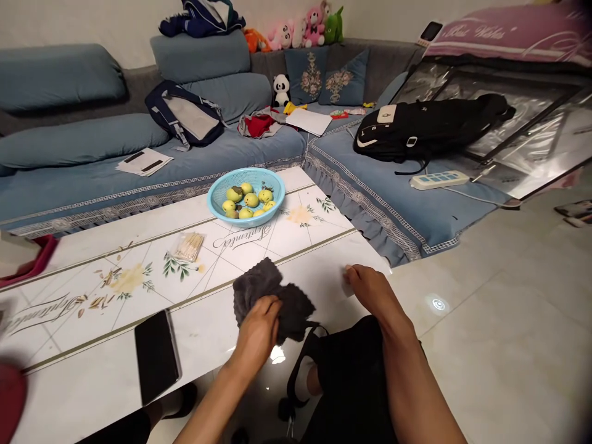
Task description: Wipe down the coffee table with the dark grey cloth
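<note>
A dark grey cloth (pixel 259 283) with scalloped edges lies bunched near the front edge of the white patterned table (pixel 208 345). My left hand (pixel 261 317) is closed on the near part of the cloth, fingers bent into its folds. At the table's right edge, my right hand (pixel 370 287) is curled closed; its palm side is hidden, so I cannot make out what it may hold. Beyond the cloth stands a light blue basket (pixel 215 213) holding several yellow-green fruits (pixel 251 200). A bag of toothpicks (pixel 187 246) lies to the left of the cloth.
A black phone (pixel 156 356) rests at the near edge, left of my hand. Scattered husk-like bits (pixel 99 302) lie farther left, by a red-rimmed container (pixel 39 259). Blue sofas (pixel 259 148) surround the far side, with a black backpack (pixel 430 129) and a power strip (pixel 439 179).
</note>
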The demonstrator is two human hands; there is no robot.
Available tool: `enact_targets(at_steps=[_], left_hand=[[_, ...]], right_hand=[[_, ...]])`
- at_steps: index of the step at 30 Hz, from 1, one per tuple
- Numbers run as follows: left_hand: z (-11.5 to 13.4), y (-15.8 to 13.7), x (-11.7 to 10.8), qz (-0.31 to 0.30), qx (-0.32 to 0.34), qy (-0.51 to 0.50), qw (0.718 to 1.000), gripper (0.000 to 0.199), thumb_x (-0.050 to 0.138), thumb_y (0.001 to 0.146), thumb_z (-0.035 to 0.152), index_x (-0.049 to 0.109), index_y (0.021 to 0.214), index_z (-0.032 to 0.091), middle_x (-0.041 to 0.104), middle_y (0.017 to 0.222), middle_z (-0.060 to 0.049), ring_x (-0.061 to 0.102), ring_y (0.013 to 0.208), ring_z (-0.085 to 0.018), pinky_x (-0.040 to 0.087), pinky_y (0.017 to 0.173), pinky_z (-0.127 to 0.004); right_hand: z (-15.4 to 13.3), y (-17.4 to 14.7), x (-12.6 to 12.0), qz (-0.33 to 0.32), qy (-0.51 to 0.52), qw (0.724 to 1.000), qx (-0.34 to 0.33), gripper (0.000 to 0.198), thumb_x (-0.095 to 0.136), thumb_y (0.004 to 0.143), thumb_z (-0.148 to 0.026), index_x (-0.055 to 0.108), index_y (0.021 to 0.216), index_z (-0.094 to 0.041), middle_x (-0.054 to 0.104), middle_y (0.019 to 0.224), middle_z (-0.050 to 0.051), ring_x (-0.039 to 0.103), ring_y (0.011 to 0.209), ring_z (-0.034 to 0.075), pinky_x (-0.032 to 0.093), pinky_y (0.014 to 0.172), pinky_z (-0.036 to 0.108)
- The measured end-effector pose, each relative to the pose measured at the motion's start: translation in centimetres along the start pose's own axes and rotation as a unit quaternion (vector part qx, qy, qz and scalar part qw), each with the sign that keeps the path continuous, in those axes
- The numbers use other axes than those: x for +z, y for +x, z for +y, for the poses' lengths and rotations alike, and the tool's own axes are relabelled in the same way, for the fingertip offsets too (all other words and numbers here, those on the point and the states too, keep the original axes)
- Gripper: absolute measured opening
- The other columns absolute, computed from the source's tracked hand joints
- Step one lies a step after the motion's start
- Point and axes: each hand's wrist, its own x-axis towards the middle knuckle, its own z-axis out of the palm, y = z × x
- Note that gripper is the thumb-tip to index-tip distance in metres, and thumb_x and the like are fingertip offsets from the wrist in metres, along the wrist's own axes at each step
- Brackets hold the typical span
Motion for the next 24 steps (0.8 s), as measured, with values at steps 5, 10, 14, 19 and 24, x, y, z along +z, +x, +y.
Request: enact_targets(at_steps=[5, 10, 14, 19, 24], left_hand=[[-4.9, -0.4, -0.9, 0.053, -0.109, 0.114, 0.986, 0.052, 0.040, 0.108, 0.021, 0.054, 0.157, 0.010, 0.053, 0.165, -0.020, 0.048, 0.155, -0.035, 0.043, 0.129, -0.055], [0.2, 10.8, 4.2, 0.002, -0.120, 0.138, 0.983, 0.063, 0.042, 0.109, 0.028, 0.042, 0.163, -0.002, 0.038, 0.174, -0.023, 0.032, 0.164, -0.037, 0.028, 0.136, -0.054], [6.8, 13.9, 8.5, -0.033, 0.032, 0.103, 0.994, 0.062, 0.041, 0.110, 0.029, 0.041, 0.165, 0.000, 0.040, 0.174, -0.017, 0.037, 0.163, -0.030, 0.029, 0.136, -0.045], [6.6, 11.8, 9.2, 0.018, 0.001, 0.091, 0.996, 0.058, 0.033, 0.113, 0.032, 0.046, 0.165, 0.009, 0.040, 0.175, -0.012, 0.035, 0.163, -0.028, 0.026, 0.137, -0.048], [1.1, 7.8, 4.8, 0.056, -0.152, 0.081, 0.983, 0.060, 0.039, 0.111, 0.030, 0.044, 0.165, 0.006, 0.036, 0.176, -0.015, 0.032, 0.165, -0.032, 0.025, 0.137, -0.052]], right_hand=[[0.4, -0.1, 0.2, -0.014, 0.030, 0.999, 0.013, 0.044, 0.040, 0.112, -0.035, 0.078, 0.096, -0.022, 0.082, 0.102, 0.010, 0.074, 0.096, 0.024, 0.046, 0.083, 0.031], [0.3, -0.5, -0.2, -0.017, 0.027, 1.000, 0.001, 0.044, 0.041, 0.112, -0.036, 0.079, 0.096, -0.021, 0.082, 0.101, 0.010, 0.074, 0.097, 0.024, 0.047, 0.083, 0.030], [0.7, 0.1, 0.3, -0.004, -0.001, 1.000, 0.014, 0.042, 0.044, 0.109, -0.036, 0.081, 0.098, -0.021, 0.083, 0.099, 0.011, 0.075, 0.096, 0.025, 0.049, 0.083, 0.031], [1.3, 1.5, 1.4, 0.002, -0.034, 0.999, 0.013, 0.043, 0.046, 0.106, -0.042, 0.083, 0.097, -0.022, 0.083, 0.096, 0.013, 0.076, 0.094, 0.028, 0.051, 0.081, 0.033], [0.0, 0.6, 1.1, -0.023, -0.092, 0.995, 0.022, 0.048, 0.040, 0.107, -0.042, 0.082, 0.113, -0.018, 0.082, 0.107, 0.018, 0.076, 0.105, 0.036, 0.053, 0.087, 0.041]])
